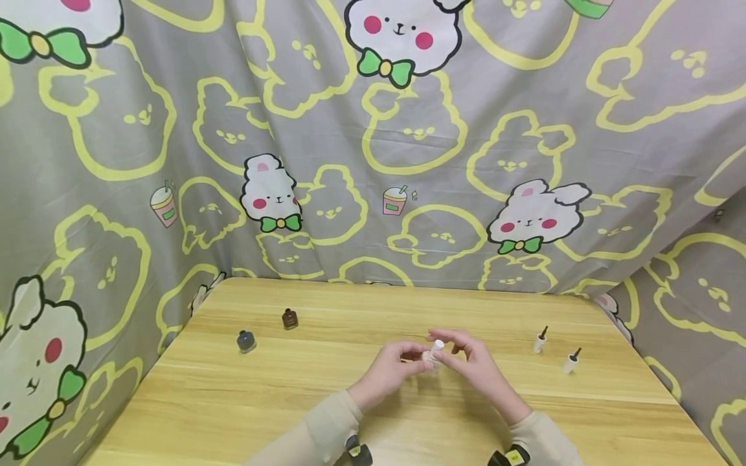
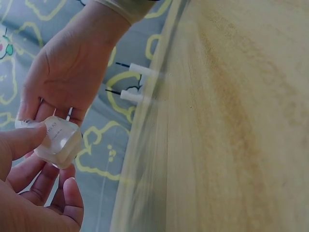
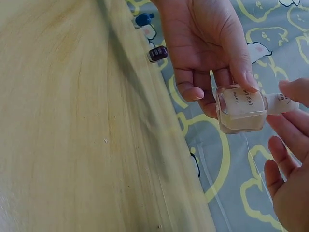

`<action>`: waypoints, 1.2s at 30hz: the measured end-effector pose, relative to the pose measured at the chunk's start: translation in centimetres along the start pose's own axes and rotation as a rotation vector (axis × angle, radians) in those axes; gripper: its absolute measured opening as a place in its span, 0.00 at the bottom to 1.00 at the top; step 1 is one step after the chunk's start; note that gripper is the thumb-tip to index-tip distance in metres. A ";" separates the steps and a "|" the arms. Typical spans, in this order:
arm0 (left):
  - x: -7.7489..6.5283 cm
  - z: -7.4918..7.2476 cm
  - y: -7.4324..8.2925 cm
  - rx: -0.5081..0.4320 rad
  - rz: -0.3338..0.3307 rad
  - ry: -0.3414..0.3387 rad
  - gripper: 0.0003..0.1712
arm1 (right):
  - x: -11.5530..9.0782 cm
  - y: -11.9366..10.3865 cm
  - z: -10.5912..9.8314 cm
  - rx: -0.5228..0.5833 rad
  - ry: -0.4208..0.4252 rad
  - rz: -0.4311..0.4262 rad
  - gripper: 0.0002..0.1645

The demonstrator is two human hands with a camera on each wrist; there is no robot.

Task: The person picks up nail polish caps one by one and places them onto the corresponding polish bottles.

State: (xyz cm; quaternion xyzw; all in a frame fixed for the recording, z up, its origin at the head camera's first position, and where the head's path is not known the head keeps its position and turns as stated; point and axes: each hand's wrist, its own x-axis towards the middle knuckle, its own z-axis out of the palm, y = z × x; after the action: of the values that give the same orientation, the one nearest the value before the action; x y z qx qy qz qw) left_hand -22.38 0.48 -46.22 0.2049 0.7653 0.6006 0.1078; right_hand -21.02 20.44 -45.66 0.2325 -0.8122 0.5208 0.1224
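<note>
Nearest, at the bottom edge of the frame, a black device (image 1: 358, 451) sits at my left wrist and another black device (image 1: 509, 457) at my right, each with a yellow label, close to my pale sleeves (image 1: 332, 421). Above them, a little right of and below the middle of the frame, my hands meet around a small bottle (image 3: 241, 113). My left hand (image 1: 390, 372) holds its clear, boxy body, thumb against the lettered front. My right hand (image 1: 478, 366) pinches the white cap (image 1: 438, 345) at the bottle's neck; I cannot tell how tightly it is screwed on.

The desk (image 1: 291, 401) spreads around them in light wood grain. Toward the right of the frame stands a brush cap (image 1: 570, 363), white with a thin dark brush pointing up; a second brush cap (image 1: 539, 342) stands the same way just up and left of it. At the left of the frame, well apart from my hands, is a dark blue bottle (image 1: 246, 341). A little farther up and to its right stands a brown bottle (image 1: 289, 318). Past the far edge, a grey curtain (image 1: 338, 142) fills the upper frame, printed with yellow outlines and white rabbits.
</note>
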 end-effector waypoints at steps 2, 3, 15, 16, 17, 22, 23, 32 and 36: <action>0.0 0.0 -0.1 -0.004 -0.003 0.001 0.15 | 0.0 0.0 -0.1 0.005 -0.017 0.004 0.19; 0.1 0.0 -0.1 -0.007 -0.004 0.001 0.14 | 0.0 0.0 -0.1 0.009 -0.022 0.006 0.18; 0.0 0.0 0.0 0.003 -0.001 -0.006 0.14 | 0.0 0.0 0.1 0.037 0.030 0.057 0.10; 0.0 0.0 0.0 0.001 0.001 -0.008 0.14 | 0.0 -0.1 0.1 0.038 0.046 0.056 0.09; 0.0 0.0 0.0 -0.002 0.003 -0.009 0.14 | 0.0 -0.1 0.2 0.040 0.062 0.055 0.08; 0.0 0.2 -0.1 0.002 0.013 -0.020 0.12 | -0.1 -0.1 0.7 0.060 0.121 0.069 0.08; 0.0 0.2 -0.1 0.006 0.013 -0.022 0.11 | -0.1 -0.1 0.7 0.062 0.127 0.083 0.10; -0.2 0.2 0.1 0.012 0.009 -0.024 0.11 | -0.3 -0.7 0.9 0.079 0.142 0.189 0.14; -0.2 0.2 0.1 0.008 0.007 -0.021 0.12 | -0.2 -0.9 0.8 0.098 0.129 0.209 0.14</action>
State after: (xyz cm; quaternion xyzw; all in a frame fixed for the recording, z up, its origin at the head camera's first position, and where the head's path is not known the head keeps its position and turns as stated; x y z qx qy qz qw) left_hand -22.08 0.59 -46.17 0.2142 0.7658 0.5957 0.1131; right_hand -20.34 19.42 -45.40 0.1182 -0.7960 0.5838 0.1077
